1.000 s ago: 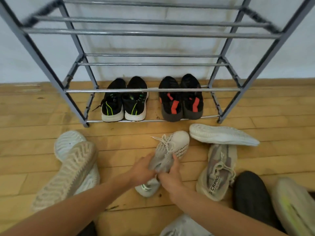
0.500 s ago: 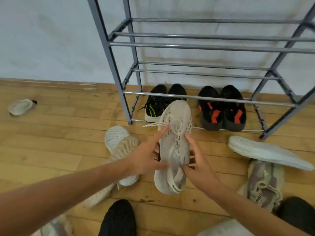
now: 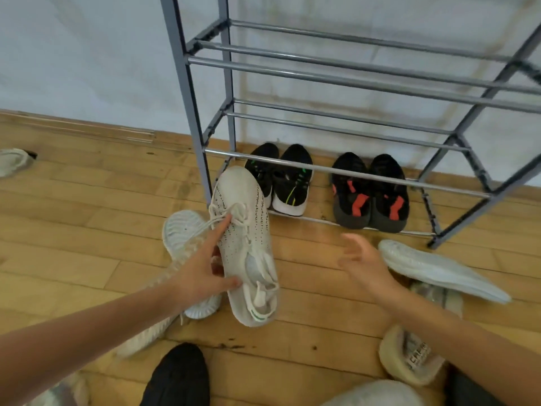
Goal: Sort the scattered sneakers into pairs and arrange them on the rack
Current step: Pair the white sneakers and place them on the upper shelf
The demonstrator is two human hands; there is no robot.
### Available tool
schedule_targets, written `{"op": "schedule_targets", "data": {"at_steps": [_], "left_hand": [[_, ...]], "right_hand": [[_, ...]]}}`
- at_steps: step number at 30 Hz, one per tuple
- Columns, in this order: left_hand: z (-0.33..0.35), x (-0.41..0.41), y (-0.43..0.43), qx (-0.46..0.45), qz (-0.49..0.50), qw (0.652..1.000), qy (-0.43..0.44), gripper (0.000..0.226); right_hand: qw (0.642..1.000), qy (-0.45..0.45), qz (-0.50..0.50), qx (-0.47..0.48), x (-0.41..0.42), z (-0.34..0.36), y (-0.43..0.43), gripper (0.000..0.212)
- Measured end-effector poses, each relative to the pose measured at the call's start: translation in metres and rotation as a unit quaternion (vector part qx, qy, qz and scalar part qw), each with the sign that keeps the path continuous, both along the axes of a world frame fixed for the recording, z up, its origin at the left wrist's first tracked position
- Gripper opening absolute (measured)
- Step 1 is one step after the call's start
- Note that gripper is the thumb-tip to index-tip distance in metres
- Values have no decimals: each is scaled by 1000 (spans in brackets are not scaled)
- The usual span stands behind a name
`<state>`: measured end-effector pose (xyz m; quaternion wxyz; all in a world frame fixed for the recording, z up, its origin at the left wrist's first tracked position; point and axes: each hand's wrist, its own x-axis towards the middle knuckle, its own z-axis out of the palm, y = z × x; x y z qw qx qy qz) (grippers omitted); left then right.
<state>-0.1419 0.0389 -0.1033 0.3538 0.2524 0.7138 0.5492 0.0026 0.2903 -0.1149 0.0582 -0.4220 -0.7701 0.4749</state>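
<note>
Your left grip point(image 3: 202, 276) clamps the white sneaker point(image 3: 248, 238) at mid-side; right grip point(image 3: 363, 262) apart, empty. Risk: one-handed, it may twist free short of the rack point(image 3: 183, 83).

Single head-worn view, angled down at floor point(image 3: 87, 218) before rack point(image 3: 351, 82)

The left hand point(image 3: 202, 275) grips a white perforated knit sneaker point(image 3: 248, 247), toe pointing at the grey metal-tube rack point(image 3: 186, 92), while the right hand point(image 3: 363, 260) hovers apart from it, fingers loosely spread, above the wooden plank floor point(image 3: 87, 215).
</note>
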Motion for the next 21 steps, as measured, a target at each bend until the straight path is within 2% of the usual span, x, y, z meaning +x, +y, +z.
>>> {"op": "schedule_targets", "data": {"at_steps": [1,2,3,5,7,10,14,18,19,21], "left_hand": [[-3,2,7,3,-11,1000,-5,106],[-7,4,16,-6,-25,1000,-7,108],[-12,7,24,-20,-38,999,-7,111],[-19,15,42,-41,-58,997,-13,112],[-24,26,61,-51,-82,995,-15,110],[-30,37,87,-67,-112,992,3,110],[-33,47,121,-84,-156,982,69,114],[-29,55,151,-64,-200,976,54,112],[-29,56,156,-64,-205,975,49,112],[-29,57,166,-68,-202,976,50,112]], "right_hand": [[993,13,-113,-45,11,-6,20,46],[964,38,-226,-134,22,-10,34,43],[922,63,-304,-233,31,-15,42,41],[848,114,-362,-369,44,-23,49,46],[790,190,-395,-430,46,-31,56,53],[729,274,-443,-444,39,-38,70,59],[682,283,-500,-453,28,-50,89,68],[625,322,-551,-450,24,-62,105,73],[619,336,-546,-453,25,-64,106,72],[631,344,-521,-461,30,-70,107,67]]}}
